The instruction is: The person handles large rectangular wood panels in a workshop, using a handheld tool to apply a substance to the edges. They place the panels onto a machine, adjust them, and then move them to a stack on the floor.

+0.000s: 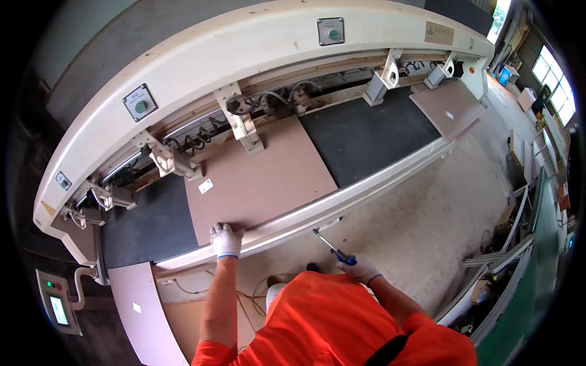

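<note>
My left hand [226, 240], in a white glove with a blue cuff, rests at the front edge of a pinkish-brown panel [262, 174]. Its fingers lie apart on the panel's near corner. The panel carries a small white label [206, 186] and lies flat on the black bed [372, 137] of a long cream machine. Low and in front of my body, my gloved right hand [360, 270] is closed round the blue-and-black handle of a screwdriver-like tool [328, 243]. Its thin metal shaft points up and left, ending in a dark tip near the machine's front rail. Most of the right fingers are hidden.
Several clamp feet [244, 131] hang from the machine's beam [256, 39]. Another panel [448, 110] lies at the far right end, and one [149, 314] stands at lower left beside a control screen [58, 305]. Metal frames [503, 256] lean at right.
</note>
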The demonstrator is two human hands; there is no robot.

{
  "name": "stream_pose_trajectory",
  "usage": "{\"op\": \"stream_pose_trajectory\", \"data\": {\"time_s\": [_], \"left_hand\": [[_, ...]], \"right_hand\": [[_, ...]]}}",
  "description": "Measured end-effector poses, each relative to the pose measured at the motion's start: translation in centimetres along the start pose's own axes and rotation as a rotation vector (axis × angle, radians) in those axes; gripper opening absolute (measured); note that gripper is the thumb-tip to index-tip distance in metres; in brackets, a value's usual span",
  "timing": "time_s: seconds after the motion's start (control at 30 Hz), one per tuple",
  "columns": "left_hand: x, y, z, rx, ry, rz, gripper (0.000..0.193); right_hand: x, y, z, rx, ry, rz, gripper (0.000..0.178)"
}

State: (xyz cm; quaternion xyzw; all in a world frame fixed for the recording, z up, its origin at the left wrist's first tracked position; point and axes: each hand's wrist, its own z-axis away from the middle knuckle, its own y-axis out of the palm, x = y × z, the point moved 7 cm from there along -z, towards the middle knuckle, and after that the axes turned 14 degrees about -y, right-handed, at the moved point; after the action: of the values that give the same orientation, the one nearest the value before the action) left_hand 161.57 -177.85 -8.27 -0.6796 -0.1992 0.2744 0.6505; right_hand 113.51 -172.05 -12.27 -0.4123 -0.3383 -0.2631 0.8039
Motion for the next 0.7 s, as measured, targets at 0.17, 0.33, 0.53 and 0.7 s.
{"op": "stream_pose_trajectory", "data": {"time_s": [0.17,0.33,0.53,0.7], "left_hand": [[-0.4,-0.5,0.0,0.032,0.014,-0.051,0.060],[-0.3,-0.3,-0.1,0.038,0.015,-0.049,0.059],[-0.4,-0.3,0.0,0.058,-0.003,-0.039,0.059],[-0.5,-0.6,0.0,0.060,-0.010,-0.064,0.059]], "right_hand": [[-0.3,0.4,-0.9,0.048,-0.037,-0.003,0.055],[1.8,0.7,-2.0,0.104,-0.074,-0.029,0.053],[0.2,1.3,-2.8,0.000,-0.089,-0.133,0.048],[-5.7,-0.8,-1.8,-0.441,0.077,-0.511,0.044]]}}
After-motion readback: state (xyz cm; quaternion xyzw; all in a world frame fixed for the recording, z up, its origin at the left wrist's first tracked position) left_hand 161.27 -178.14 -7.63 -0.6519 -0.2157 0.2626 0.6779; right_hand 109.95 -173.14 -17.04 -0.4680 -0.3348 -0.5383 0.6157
